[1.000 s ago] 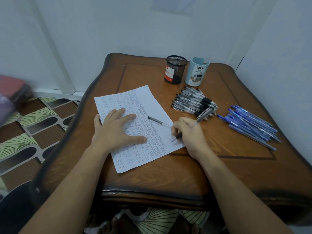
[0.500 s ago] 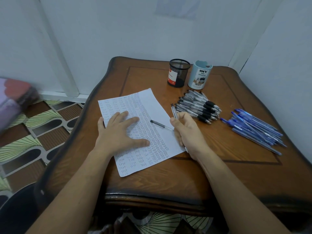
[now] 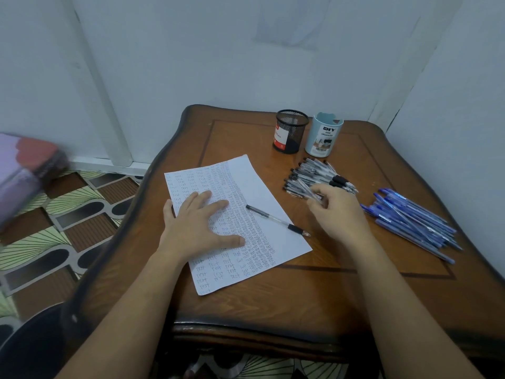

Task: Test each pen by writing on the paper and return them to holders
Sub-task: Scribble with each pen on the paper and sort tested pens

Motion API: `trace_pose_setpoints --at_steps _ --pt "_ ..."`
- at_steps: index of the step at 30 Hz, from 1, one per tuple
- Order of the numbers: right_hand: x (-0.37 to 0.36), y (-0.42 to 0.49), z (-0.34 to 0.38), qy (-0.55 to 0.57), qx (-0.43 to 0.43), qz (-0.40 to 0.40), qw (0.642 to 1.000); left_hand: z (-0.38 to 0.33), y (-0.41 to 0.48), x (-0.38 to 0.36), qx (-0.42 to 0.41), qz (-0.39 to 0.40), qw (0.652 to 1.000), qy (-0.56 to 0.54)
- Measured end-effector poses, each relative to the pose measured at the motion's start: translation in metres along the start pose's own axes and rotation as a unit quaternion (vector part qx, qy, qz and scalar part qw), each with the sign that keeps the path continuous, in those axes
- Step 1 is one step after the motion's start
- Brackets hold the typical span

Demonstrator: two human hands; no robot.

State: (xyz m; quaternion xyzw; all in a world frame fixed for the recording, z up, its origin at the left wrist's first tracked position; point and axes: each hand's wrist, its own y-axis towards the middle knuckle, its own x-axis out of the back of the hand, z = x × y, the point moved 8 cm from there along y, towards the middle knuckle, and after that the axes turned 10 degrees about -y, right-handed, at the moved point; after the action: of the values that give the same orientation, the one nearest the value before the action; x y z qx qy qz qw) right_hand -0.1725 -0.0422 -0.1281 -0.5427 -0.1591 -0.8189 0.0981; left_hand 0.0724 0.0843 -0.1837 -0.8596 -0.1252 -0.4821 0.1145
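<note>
A white paper (image 3: 254, 181) filled with small handwritten words lies on the brown wooden table (image 3: 314, 291). My left hand (image 3: 202, 228) presses flat on the sheet. One black pen (image 3: 276, 220) lies loose across the paper's right side. My right hand (image 3: 336, 209) hovers at the near edge of the pile of black pens (image 3: 314, 172), its fingers curled round a blurred black pen (image 3: 310, 191). At the back stand an empty black mesh holder (image 3: 291, 131) and a light-blue holder (image 3: 323, 138) marked DIY.
A pile of blue pens (image 3: 410, 222) lies to the right of my right hand, close to the white wall (image 3: 451, 132). Left of the table are a patterned floor (image 3: 54, 228) and a blurred pink and purple bundle (image 3: 19, 170).
My right hand lifted its pen off the paper and carried it right and back to the black pen pile. My left hand stayed on the sheet. The view shifted slightly.
</note>
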Motion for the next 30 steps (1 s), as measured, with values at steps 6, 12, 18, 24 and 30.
trace_pose_setpoints --at_steps 6,12,18,24,30 --pt "-0.022 0.007 -0.005 -0.112 0.019 0.028 0.993 0.001 0.003 -0.001 0.000 -0.004 1.000 0.008" --pt "-0.026 -0.004 -0.009 -0.059 0.019 0.024 0.998 0.002 0.003 -0.002 -0.002 -0.003 1.000 0.021" --pt "-0.020 -0.038 -0.014 -0.019 0.023 -0.002 1.000 0.000 0.002 -0.004 -0.004 0.002 0.999 0.047" --pt "-0.016 -0.060 -0.023 -0.008 0.029 -0.027 0.999 -0.005 -0.007 0.000 -0.014 -0.014 0.999 0.036" --pt "-0.020 -0.067 -0.017 -0.073 0.043 0.014 0.996 -0.007 -0.009 0.001 -0.019 -0.017 0.999 0.034"
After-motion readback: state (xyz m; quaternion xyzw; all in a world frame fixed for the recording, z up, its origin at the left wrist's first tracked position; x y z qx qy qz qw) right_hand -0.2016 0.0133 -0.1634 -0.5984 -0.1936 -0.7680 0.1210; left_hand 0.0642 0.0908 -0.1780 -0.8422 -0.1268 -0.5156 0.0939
